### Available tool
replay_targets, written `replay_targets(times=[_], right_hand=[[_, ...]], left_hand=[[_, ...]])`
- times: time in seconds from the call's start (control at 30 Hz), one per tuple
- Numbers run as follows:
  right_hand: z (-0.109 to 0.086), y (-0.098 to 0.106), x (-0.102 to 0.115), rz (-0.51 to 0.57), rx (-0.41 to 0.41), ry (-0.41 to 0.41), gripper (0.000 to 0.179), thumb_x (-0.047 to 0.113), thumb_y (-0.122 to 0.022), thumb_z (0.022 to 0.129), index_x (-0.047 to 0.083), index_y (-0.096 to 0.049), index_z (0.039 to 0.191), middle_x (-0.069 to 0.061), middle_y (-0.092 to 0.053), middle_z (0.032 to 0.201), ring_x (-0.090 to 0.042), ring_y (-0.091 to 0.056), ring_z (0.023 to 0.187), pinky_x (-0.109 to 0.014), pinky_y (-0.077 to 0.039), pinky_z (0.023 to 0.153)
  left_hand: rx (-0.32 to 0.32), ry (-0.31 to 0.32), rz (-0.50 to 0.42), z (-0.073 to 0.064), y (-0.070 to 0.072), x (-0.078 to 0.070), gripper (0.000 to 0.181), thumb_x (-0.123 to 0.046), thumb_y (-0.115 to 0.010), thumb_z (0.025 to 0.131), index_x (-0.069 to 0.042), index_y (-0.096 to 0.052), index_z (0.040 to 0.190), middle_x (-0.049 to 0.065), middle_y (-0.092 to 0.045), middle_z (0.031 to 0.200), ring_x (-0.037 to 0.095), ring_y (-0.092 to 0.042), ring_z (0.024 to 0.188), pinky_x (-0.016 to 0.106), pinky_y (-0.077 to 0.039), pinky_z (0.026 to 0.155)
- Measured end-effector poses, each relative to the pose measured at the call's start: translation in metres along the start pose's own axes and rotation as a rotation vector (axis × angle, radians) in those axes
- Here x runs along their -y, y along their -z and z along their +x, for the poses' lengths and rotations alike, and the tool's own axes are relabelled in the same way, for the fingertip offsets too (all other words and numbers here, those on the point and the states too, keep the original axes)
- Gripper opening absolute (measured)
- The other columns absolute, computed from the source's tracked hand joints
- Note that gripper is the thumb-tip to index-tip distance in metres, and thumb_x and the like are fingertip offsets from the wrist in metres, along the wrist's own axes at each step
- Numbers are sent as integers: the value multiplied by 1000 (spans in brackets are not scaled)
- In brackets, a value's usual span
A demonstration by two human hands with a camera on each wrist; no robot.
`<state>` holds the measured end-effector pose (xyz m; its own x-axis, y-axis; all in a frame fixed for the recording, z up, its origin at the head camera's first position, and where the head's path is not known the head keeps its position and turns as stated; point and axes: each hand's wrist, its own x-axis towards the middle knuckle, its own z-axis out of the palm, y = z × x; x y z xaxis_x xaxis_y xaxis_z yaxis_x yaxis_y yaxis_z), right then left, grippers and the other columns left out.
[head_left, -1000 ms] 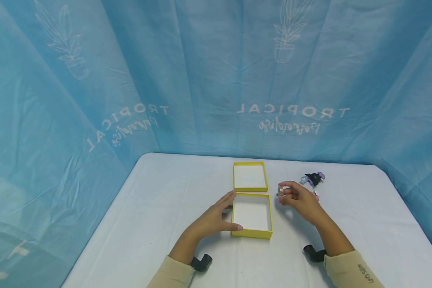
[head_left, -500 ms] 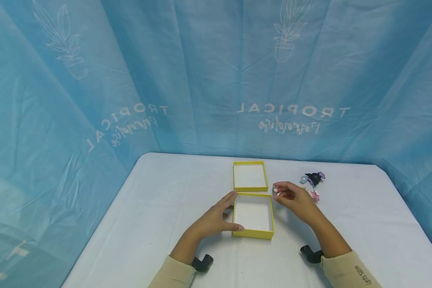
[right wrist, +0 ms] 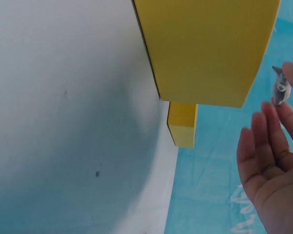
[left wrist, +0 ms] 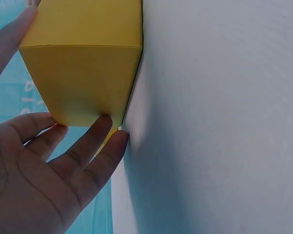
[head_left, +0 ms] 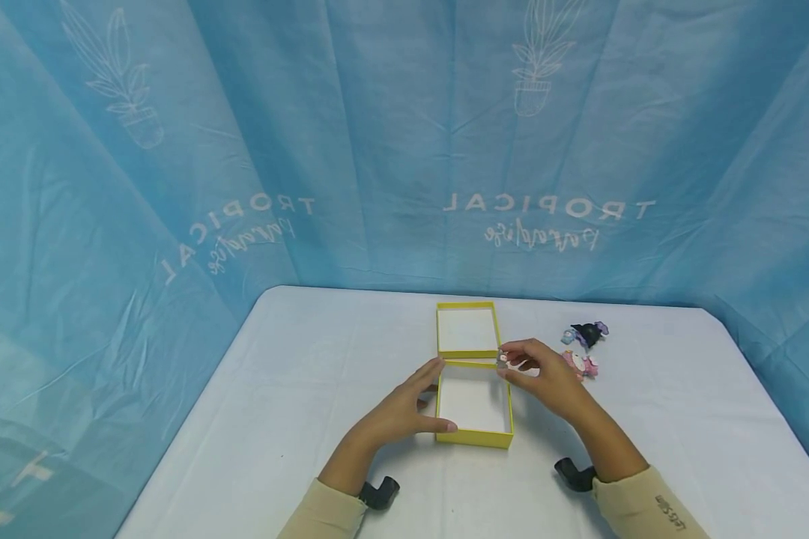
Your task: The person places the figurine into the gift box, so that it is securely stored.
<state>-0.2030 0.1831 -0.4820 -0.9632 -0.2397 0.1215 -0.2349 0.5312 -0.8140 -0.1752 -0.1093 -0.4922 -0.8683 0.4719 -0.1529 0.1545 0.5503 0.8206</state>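
presently, a small grey figurine (head_left: 502, 360) is pinched by the right hand (head_left: 546, 375), apparently just above the yellow box (head_left: 475, 438) at one o'clock; the box's nine-o'clock side is touched by the left hand (head_left: 401, 408), fingers spread.

And the head view sits high on the near side of the nearer yellow box (head_left: 474, 438), facing forward and down, farthest off, taking in counter (head_left: 350, 352) and curtain (head_left: 391, 112). Left wrist view: low, close, left of the box. Right wrist: low, close, right of it. Both are rolled sideways, sharing box walls and the curtain beyond!
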Motion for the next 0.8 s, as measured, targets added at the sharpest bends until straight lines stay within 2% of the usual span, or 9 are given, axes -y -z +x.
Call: replay_targets(times=[0.1,0.23,0.53,0.8], right_hand=[[-1,-2,3,-36,15,12,46,40,-78,89,18,-67,128,0,-64,125,-30,-62,118,-50,-54,101],[0,-6,5,-54,39,6,47,43,-77,89,20,-67,128,-1,-60,136,-36,-58,128,-59,-49,106],[5,-20,5,-54,74,72,36,22,-79,88,23,-66,122,-11,-58,142,-35,-51,138,-61,-40,115],[7,-26,8,-79,112,118,41,20,-80,88,12,-66,126,-10,-57,142,-34,-53,135,-59,-43,113]], left_hand=[[4,-3,-15,0,0,0,111,-51,-86,75,-39,-18,161,-9,-11,172,16,-26,155,39,-46,114],[9,-5,-24,0,0,1,111,-51,-86,75,-39,-18,161,-9,-11,172,16,-26,155,40,-46,115],[14,-16,-26,0,0,1,111,-50,-86,75,-38,-17,162,-8,-9,172,16,-29,154,38,-47,114],[17,-25,-31,0,0,3,110,-51,-85,76,-37,-16,162,-7,-8,173,17,-28,155,39,-45,115]])
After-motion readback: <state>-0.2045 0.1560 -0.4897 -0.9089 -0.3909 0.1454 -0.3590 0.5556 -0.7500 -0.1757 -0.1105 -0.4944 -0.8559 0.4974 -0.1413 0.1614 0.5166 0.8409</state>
